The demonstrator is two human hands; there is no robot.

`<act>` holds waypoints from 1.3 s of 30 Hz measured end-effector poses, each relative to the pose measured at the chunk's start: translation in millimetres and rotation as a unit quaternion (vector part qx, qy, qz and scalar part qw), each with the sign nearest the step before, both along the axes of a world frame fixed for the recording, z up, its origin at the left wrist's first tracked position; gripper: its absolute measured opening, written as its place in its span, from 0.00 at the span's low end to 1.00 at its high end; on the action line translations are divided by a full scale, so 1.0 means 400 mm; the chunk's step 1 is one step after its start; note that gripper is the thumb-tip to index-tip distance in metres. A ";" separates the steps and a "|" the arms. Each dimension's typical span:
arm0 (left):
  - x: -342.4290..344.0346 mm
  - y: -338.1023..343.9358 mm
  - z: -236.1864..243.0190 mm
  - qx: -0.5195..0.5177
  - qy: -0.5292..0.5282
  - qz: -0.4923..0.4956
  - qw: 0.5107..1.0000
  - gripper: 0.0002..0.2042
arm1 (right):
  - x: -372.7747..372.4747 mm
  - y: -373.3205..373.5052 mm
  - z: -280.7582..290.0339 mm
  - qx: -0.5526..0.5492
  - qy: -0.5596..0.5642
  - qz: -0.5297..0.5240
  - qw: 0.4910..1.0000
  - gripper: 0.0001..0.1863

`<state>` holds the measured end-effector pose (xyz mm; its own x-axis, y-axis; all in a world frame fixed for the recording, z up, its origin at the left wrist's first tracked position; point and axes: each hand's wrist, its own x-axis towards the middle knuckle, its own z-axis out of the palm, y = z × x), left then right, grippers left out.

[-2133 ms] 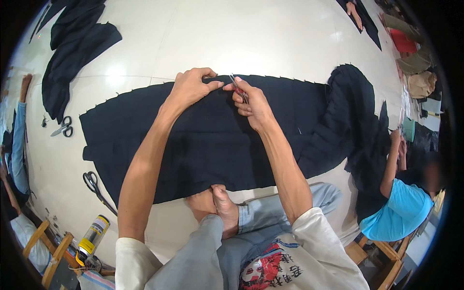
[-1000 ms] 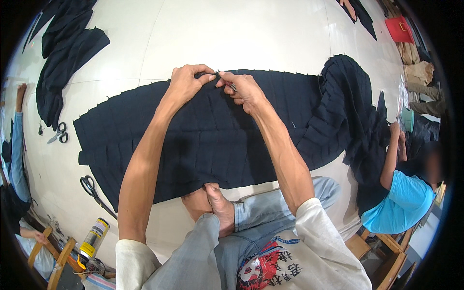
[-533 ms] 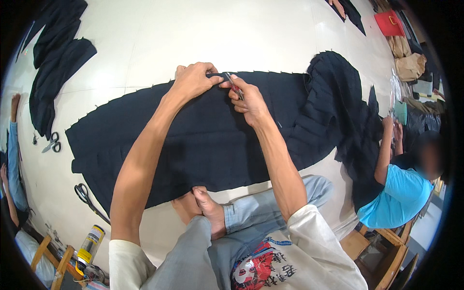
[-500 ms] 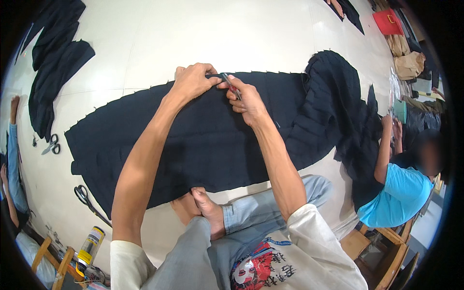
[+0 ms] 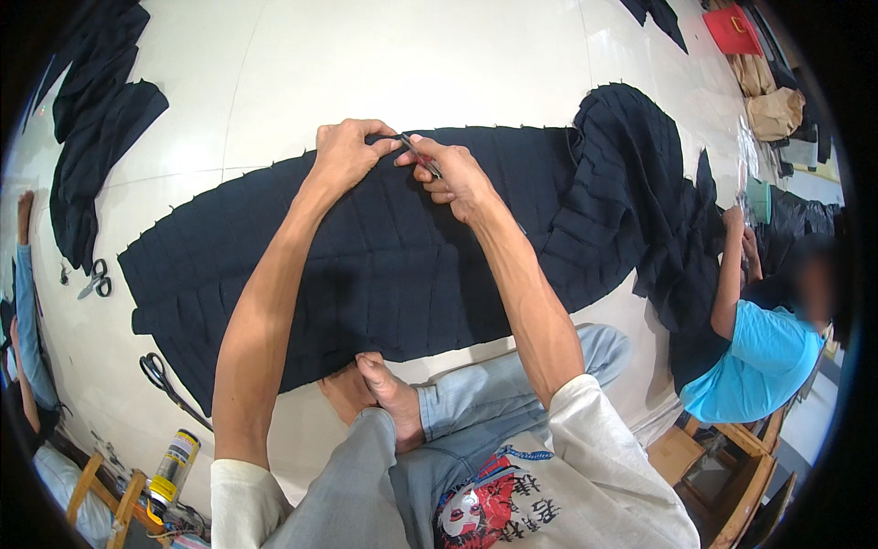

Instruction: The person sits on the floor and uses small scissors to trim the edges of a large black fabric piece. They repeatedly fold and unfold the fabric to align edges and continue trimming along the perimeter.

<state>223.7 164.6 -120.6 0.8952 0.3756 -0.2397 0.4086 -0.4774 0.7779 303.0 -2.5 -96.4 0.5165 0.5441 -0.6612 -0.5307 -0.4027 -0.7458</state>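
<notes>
A long piece of pleated black fabric (image 5: pixel 393 293) lies across the floor in front of me, its far edge dotted with small tufts of thread. My left hand (image 5: pixel 347 154) pinches that far edge between thumb and fingers. Close to its right, my right hand (image 5: pixel 453 178) is closed around small thread snips (image 5: pixel 424 163) with metal blades and a reddish part. The snips' tips point at the fabric edge beside my left fingertips. Whether the blades are apart is too small to tell.
Large black scissors (image 5: pixel 165 380) lie left of my left forearm, partly by the fabric. Smaller scissors (image 5: pixel 97 280) rest farther left. More black cloth (image 5: pixel 105 156) is at far left. A person in a blue shirt (image 5: pixel 754 357) sits at right, beside bunched fabric (image 5: pixel 631 165). A yellow can (image 5: pixel 174 467) stands lower left.
Both hands have shifted slightly left along the fabric edge, the snips with them. The other person's hand at the top right has left the view.
</notes>
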 end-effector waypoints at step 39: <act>0.091 -0.059 0.026 -0.007 0.046 -0.054 0.997 0.14 | 0.066 -0.087 0.005 0.013 0.007 -0.027 1.000 0.21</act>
